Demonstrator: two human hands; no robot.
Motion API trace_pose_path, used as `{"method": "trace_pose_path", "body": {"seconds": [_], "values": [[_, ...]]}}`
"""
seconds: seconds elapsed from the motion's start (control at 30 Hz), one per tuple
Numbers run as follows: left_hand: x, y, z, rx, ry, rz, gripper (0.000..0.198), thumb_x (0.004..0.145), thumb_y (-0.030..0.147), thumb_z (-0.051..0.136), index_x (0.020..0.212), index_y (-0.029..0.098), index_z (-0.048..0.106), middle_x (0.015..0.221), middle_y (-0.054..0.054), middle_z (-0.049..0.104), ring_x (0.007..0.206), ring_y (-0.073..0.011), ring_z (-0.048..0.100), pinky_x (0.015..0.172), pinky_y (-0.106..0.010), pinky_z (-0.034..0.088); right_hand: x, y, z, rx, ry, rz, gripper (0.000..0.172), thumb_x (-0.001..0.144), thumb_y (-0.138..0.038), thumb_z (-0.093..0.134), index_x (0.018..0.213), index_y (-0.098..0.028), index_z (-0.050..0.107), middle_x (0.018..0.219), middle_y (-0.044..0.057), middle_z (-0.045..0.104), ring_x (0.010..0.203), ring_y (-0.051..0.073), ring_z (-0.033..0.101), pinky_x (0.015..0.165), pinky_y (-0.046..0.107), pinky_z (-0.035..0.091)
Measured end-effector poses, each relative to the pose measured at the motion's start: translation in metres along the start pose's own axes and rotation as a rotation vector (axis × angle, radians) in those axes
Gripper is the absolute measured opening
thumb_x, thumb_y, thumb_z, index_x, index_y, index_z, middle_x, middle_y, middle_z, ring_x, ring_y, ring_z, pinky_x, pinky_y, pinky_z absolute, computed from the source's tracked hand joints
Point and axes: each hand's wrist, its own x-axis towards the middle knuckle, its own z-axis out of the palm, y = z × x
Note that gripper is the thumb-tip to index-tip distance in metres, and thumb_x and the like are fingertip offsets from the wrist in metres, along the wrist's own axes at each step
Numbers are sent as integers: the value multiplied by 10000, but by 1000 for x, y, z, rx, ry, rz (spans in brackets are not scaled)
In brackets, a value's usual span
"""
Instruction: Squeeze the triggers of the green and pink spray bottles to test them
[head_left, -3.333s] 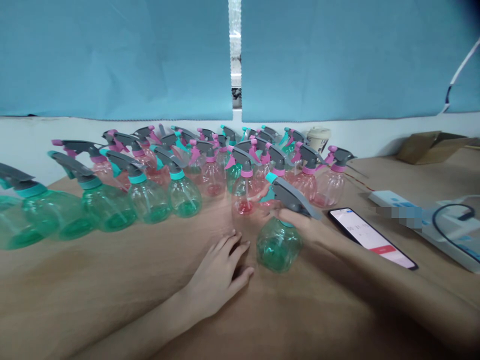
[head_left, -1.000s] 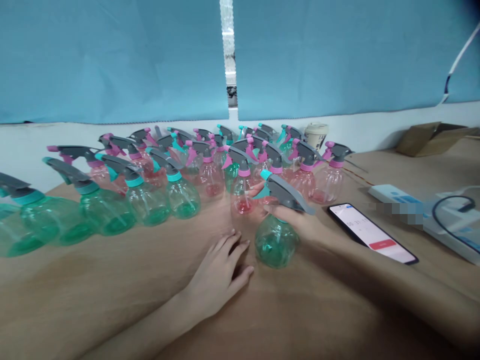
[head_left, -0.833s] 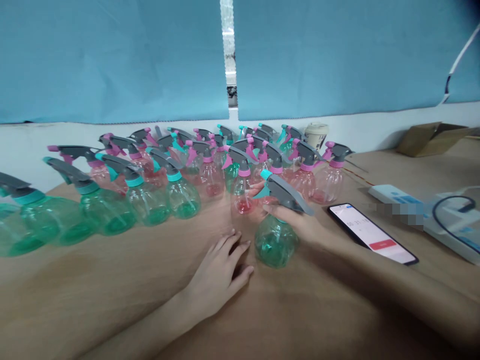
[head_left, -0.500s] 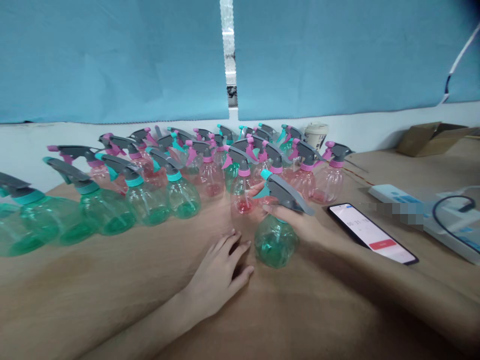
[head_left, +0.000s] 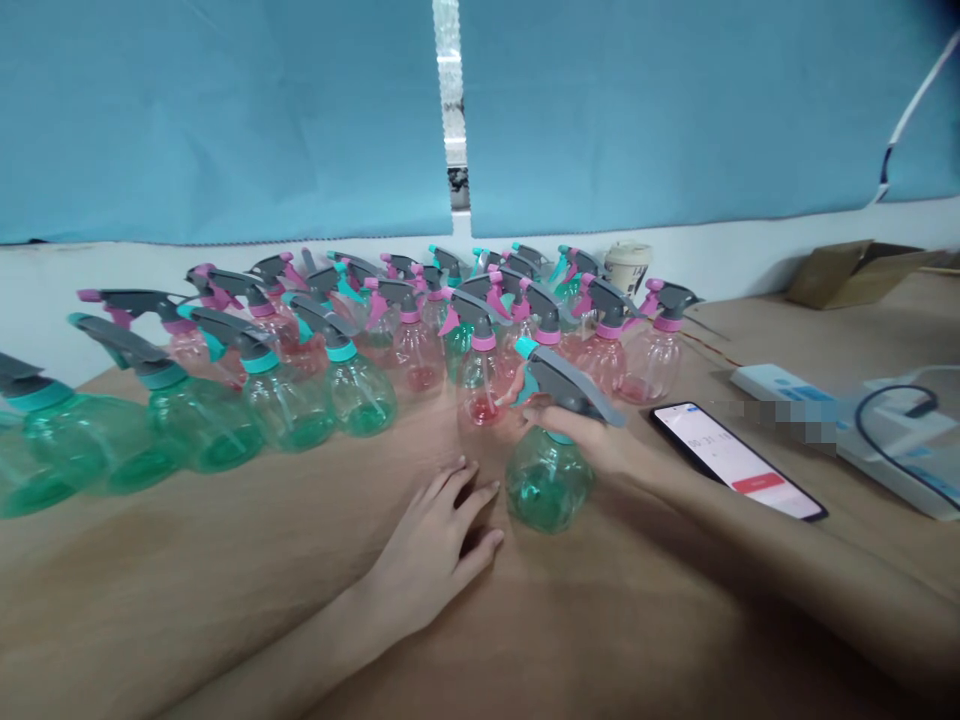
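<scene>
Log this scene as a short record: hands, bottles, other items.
Left hand: palm down on the table, holding nothing
Right hand: gripping a green spray bottle near its neck
Other bottles: green bottles lined up at front left; pink bottles mostly in the middle
Right side: phone, screen up
Back: lidded cup; cardboard box, farther right

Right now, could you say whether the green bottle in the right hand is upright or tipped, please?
Upright: the green bottle has its grey spray head above its rounded body, the right hand at its neck.
</scene>
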Motion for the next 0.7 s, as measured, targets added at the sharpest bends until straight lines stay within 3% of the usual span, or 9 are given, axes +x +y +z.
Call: {"method": "trace_pose_path", "body": {"seconds": [0.1,0.3,0.43,0.7], "values": [[0,0,1,-6,-3,0,405,899,395,426,1250,195,450,1320,-114,412,1242,-275,322,994,-462,303,0,5,-1,54,-29,-51,86,729,-240,517,799,-227,567,759,-6,575,737,157,557,711,313,448],[-2,-1,1,-6,11,-1,409,897,397,430,1252,195,446,1326,-112,407,1241,-276,324,994,-466,303,0,12,-2,89,-7,-15,64,712,-268,565,756,-222,554,752,-10,568,710,145,547,675,299,441],[-2,-1,1,-3,11,-4,416,896,406,427,1247,185,452,1326,-120,406,1242,-279,323,995,-466,304,1,9,-2,76,-25,1,139,717,-258,555,847,-237,599,773,-6,608,757,159,575,703,311,455],[-1,1,0,-7,16,-1,408,899,401,423,1249,192,450,1321,-114,414,1238,-275,332,995,-463,306,-4,-4,0,11,60,-1,255,722,-275,566,974,-276,609,843,5,646,797,198,597,741,363,458]]}}
